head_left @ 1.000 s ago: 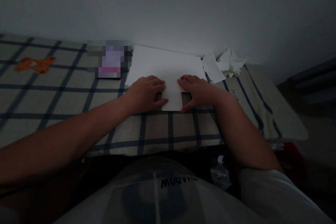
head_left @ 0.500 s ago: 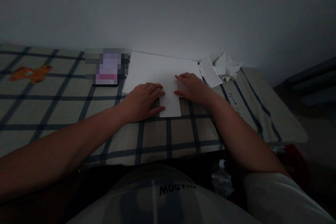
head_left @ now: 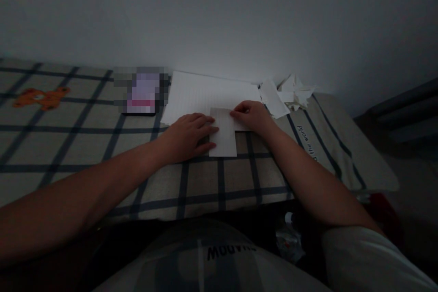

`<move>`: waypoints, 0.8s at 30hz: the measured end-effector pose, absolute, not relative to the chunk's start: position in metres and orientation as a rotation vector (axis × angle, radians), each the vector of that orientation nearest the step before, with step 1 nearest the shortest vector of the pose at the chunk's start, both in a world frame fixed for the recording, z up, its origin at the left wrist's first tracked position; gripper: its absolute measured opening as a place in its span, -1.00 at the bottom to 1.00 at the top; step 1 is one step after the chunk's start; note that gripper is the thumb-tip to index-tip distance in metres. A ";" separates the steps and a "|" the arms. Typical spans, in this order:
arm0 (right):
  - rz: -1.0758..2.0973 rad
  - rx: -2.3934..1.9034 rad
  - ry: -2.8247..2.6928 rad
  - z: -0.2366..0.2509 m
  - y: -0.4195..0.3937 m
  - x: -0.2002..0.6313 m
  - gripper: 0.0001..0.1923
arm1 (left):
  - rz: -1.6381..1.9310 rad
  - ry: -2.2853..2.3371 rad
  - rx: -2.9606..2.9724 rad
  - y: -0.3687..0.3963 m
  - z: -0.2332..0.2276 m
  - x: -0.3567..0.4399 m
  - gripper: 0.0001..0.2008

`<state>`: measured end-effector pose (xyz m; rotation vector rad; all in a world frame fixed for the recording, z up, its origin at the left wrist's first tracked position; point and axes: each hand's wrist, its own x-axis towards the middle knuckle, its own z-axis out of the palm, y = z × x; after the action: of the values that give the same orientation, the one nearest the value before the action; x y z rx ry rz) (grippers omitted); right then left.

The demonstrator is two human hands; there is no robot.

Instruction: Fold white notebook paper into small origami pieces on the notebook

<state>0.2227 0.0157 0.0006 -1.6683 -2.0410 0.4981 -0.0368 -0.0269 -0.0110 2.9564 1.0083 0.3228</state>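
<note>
L hand lies flat w/ fingers spread, pinning the small folded paper to the checked bed cover so it can't slide, while R hand pinches its top edge, just over the lined sheet.

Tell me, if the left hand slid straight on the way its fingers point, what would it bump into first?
Probably the right hand. The left hand points right across the folded paper it presses, though depth is hard to judge.
</note>
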 end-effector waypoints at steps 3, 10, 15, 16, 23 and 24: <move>0.469 -1.676 -2.053 0.002 0.017 0.222 -0.80 | 0.316 1.009 2.956 -0.027 -0.010 -0.036 -0.52; 0.360 -1.682 -1.977 -0.002 0.017 0.224 -0.83 | 0.446 0.993 2.976 -0.025 -0.007 -0.039 -0.62; 0.538 -1.613 -1.691 0.004 0.015 0.222 -0.78 | 0.549 0.626 3.146 -0.028 -0.009 -0.037 -0.56; 0.585 -1.618 -1.647 0.007 0.012 0.221 -0.78 | 0.522 0.592 3.187 -0.029 -0.010 -0.035 -0.56; 0.635 -1.618 -1.565 0.016 -0.049 0.220 -0.73 | 0.398 0.681 3.266 -0.034 -0.012 -0.042 -0.54; 0.603 -1.634 -1.576 0.012 -0.061 0.222 -0.73 | 0.366 0.639 3.250 -0.036 -0.012 -0.046 -0.55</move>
<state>0.2223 -0.0612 0.0124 -1.6337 -1.5755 0.6030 -0.0462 -0.0365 -0.0122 3.2505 0.6389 0.3660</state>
